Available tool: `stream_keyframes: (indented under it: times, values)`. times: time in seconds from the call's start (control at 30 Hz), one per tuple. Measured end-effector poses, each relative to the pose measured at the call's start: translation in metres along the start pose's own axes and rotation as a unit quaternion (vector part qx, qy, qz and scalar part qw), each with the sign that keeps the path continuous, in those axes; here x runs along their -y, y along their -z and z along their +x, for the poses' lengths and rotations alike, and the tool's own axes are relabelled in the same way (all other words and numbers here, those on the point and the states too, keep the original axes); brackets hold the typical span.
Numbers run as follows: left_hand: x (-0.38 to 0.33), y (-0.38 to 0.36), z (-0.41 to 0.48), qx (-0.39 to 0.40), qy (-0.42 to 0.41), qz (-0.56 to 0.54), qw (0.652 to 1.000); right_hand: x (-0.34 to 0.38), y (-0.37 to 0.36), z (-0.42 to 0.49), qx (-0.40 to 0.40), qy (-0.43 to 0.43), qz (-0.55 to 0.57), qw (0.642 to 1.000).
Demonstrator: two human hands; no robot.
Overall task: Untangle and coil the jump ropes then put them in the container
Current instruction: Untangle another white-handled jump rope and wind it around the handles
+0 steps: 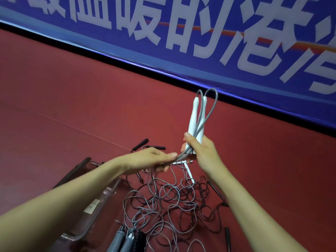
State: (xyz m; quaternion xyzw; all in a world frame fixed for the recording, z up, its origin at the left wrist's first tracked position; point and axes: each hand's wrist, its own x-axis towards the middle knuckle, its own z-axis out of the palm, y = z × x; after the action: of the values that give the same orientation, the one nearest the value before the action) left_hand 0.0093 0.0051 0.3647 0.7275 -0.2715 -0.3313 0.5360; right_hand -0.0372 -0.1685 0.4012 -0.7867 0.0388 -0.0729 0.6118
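My right hand (201,150) grips two white jump-rope handles (195,118) upright, side by side, with their grey cord looping above them. My left hand (154,160) pinches the same grey cord (181,155) just below the handles. Under both hands a tangle of grey and black ropes (172,202) lies on the red floor. Another white-handled rope (188,171) lies in that pile. A clear plastic container (94,206) stands to the left, partly hidden by my left forearm.
Black handles (140,144) lie on the floor beyond my left hand, and others (227,237) to the right of the pile. Grey ribbed handles (120,239) lie at the bottom edge. A blue banner (200,33) runs along the back.
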Motion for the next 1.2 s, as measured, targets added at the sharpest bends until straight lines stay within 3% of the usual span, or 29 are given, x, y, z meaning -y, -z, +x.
stream_keyframes:
  times: [0.2,0.37,0.53,0.63,0.73,0.8,0.87,1.0,1.13,1.2]
  values:
    - [0.015,0.012,0.001,0.02,-0.008,-0.01,1.0,0.001,0.0,-0.001,0.031,-0.015,0.023,0.999]
    - [0.021,0.024,-0.002,-0.048,0.025,0.075,0.996,0.012,-0.006,-0.01,0.157,-0.026,0.042,0.986]
    - [0.023,0.038,-0.004,0.015,0.034,-0.006,0.999,0.015,-0.013,-0.024,0.3,-0.049,0.016,0.953]
    - [0.018,0.044,-0.006,0.003,0.056,-0.033,0.998,0.014,-0.01,-0.024,0.25,-0.022,0.002,0.968]
    - [0.018,0.052,-0.006,-0.033,0.055,-0.007,0.998,0.005,-0.004,-0.016,0.133,-0.001,-0.015,0.991]
    - [0.02,0.052,-0.004,-0.031,0.057,0.008,0.998,-0.001,0.001,-0.01,0.069,-0.018,-0.009,0.997]
    - [0.022,0.05,-0.002,-0.026,0.046,-0.017,0.998,-0.003,0.005,-0.006,0.058,-0.04,0.026,0.997]
    - [0.026,0.052,0.002,-0.059,0.035,-0.082,0.994,-0.001,0.005,-0.012,0.171,-0.056,0.02,0.983]
    - [0.026,0.049,0.003,-0.032,0.035,-0.132,0.99,0.001,-0.005,-0.025,0.323,-0.057,-0.018,0.944]
    - [0.031,0.051,0.006,-0.039,0.04,-0.103,0.993,0.001,-0.009,-0.031,0.382,-0.051,-0.015,0.923]
